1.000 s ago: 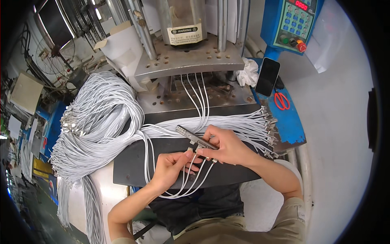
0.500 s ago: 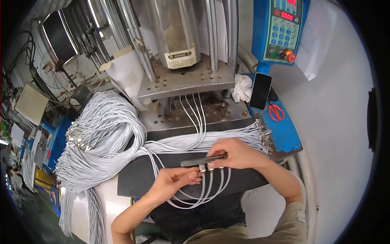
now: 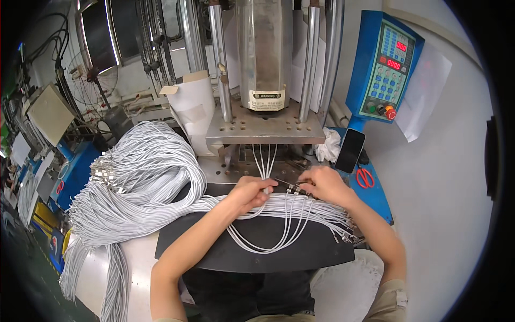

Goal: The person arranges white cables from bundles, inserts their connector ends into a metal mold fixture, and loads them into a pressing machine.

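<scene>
My left hand (image 3: 248,194) is closed round a few pale grey cables (image 3: 265,160) that run out from beneath the press plate (image 3: 252,127). My right hand (image 3: 326,185) grips one end of a narrow dark metal bar (image 3: 284,183) just in front of the press opening. Small metal connectors sit along the bar, and their cables hang from it in loops (image 3: 268,250) over the black work surface (image 3: 204,244). Part of the bar is hidden by the right fingers. Under both hands lies a flat bundle of grey cables (image 3: 327,213).
A large coiled heap of grey cables (image 3: 155,161) with metal ends fills the left side. To the right are a blue control box (image 3: 359,70), a phone (image 3: 350,152), red-handled scissors (image 3: 365,178) and a crumpled white cloth (image 3: 328,146). Steel columns (image 3: 220,70) flank the press.
Both hands have moved forward to the press, the right one carrying the bar with its connectors. My left hand has left the connectors and now holds the cables coming from the press. The view has shifted too.
</scene>
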Available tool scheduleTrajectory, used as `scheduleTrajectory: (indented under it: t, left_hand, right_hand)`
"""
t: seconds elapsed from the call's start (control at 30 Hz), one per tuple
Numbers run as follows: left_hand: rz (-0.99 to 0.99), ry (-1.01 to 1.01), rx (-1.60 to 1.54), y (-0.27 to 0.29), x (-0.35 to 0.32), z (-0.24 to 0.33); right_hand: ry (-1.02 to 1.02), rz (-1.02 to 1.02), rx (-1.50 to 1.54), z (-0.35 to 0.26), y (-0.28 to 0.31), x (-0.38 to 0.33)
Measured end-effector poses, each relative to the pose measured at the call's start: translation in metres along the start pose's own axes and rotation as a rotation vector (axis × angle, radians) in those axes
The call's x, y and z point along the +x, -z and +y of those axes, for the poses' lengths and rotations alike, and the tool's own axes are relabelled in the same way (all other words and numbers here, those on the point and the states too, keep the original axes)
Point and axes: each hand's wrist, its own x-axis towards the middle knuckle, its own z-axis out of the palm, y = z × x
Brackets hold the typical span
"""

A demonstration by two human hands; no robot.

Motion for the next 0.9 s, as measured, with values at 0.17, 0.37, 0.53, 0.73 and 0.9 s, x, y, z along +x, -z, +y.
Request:
scheduleTrajectory:
  t: [0.17,0.37,0.53,0.73,0.9]
  left_hand:
    - [0.084,0.027,0.092,0.004,-0.007,0.003]
    - [0.043,-0.082,0.134,-0.007,0.001,-0.008]
    - [0.07,-0.152,0.098,0.014,-0.025,0.001]
    - [0.002,-0.133,0.134,-0.009,-0.093,0.015]
    - [0.217,-0.02,0.148,-0.009,-0.159,0.0]
  right_hand:
    - [0.011,0.512,-0.171,0.052,-0.05,0.11]
    - [0.052,0.849,0.428,0.117,-0.118,0.196]
    - [-0.272,0.496,1.337,0.062,-0.092,0.18]
    - [-0.358,0.336,0.546,0.066,-0.084,0.129]
    - [-0.258,-0.075,0.097,-0.047,-0.048,0.113]
